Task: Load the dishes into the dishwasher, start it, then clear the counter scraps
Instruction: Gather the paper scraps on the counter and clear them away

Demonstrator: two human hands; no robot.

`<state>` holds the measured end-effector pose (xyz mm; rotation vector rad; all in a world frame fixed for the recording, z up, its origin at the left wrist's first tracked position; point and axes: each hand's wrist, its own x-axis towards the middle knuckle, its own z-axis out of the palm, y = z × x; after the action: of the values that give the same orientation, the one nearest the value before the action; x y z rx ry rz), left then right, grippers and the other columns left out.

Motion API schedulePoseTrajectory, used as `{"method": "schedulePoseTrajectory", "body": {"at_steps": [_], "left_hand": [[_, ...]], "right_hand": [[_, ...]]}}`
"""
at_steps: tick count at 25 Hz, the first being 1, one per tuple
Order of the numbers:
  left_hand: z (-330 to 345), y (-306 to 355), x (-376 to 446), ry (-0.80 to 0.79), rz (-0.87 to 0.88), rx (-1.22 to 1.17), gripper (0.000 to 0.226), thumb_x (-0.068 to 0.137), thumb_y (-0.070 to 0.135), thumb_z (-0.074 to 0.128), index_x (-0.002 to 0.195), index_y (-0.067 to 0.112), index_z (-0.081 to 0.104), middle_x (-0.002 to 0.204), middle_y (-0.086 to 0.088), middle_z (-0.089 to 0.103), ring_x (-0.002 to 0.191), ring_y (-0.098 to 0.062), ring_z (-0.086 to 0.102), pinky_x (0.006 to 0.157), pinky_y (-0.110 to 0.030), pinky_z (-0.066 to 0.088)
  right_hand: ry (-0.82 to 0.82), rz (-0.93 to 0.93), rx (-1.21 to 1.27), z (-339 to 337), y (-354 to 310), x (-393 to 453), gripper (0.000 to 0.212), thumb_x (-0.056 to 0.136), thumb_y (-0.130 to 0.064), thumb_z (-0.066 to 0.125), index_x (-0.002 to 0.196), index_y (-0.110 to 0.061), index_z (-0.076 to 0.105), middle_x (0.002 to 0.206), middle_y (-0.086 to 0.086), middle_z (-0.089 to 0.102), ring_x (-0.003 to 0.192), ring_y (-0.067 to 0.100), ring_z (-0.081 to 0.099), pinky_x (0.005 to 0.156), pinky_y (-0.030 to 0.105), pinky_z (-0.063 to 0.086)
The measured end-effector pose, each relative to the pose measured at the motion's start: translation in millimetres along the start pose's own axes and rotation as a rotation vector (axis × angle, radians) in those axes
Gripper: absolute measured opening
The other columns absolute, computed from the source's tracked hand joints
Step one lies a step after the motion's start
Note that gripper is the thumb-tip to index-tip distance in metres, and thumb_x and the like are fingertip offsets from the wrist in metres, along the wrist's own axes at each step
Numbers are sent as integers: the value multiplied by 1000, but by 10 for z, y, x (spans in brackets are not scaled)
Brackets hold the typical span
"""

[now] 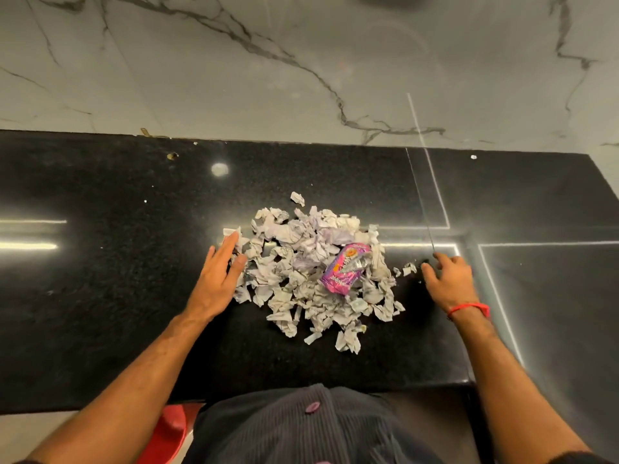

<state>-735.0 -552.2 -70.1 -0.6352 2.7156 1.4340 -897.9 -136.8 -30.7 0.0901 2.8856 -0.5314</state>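
A heap of torn and crumpled paper scraps (pixel 311 272) lies in the middle of the frame on the black counter (pixel 117 296). The pieces are white and pale grey, some with a light purple tone. On the right part of the heap lies a pink snack wrapper (pixel 343 269), crumpled, with its silver inside showing. A few small pieces lie apart from the heap: one just above it (pixel 297 198) and two or three just to its right (pixel 407 268).

The left hand (pixel 217 272) rests at the left edge of the heap, palm down. Its fingers are straight and close together, and the fingertips touch the outer scraps; it holds nothing.

The right hand (pixel 447 279) is at the right side, near the small loose pieces but apart from the main heap. Its fingers are curled loosely downward to the counter; I cannot tell if they pinch something. On this wrist is a red thread band (pixel 469 309).

Above the counter, in the upper half of the frame, is a marble wall (pixel 301 68) with dark veins. At the lower left edge a red object (pixel 167 433) shows below the counter, partly hidden by the left arm.
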Motion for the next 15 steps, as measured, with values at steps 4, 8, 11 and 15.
{"method": "schedulePoseTrajectory", "body": {"at_steps": [4, 8, 11, 15], "left_hand": [[86, 99, -16, -4, 69, -78, 56, 103, 56, 37, 154, 34, 36, 161, 9, 34, 149, -5, 24, 124, -30, 18], [87, 116, -214, 124, 236, -89, 55, 103, 51, 43, 151, 25, 43, 157, 9, 41, 145, -4, 36, 121, -42, 33], [72, 32, -465, 117, 111, 218, 82, 90, 76, 46, 156, 30, 28, 164, 8, 23, 148, -19, 23, 119, -51, 25], [195, 86, -729, -107, -49, 445, 134, 58, 94, 61, 160, 33, -2, 167, 4, 0, 146, -27, 9, 117, -56, 20]], "right_hand": [[-128, -112, 147, 268, -200, -455, 33, 98, -14, 53, 129, -3, 60, 117, 23, 55, 114, 36, 52, 101, 29, 35], [-16, -173, 273, 159, -227, -661, 37, 93, -18, 64, 129, -10, 63, 112, 13, 61, 95, 20, 59, 97, 31, 45], [-204, -82, 275, 89, 32, -939, 99, 69, -58, 77, 149, -16, 37, 124, 11, 45, 101, 14, 51, 96, 29, 46], [-399, -246, 20, 400, -189, -1304, 139, 51, -76, 77, 154, -40, -11, 144, 2, 16, 136, 28, 25, 114, 49, 35]]}}
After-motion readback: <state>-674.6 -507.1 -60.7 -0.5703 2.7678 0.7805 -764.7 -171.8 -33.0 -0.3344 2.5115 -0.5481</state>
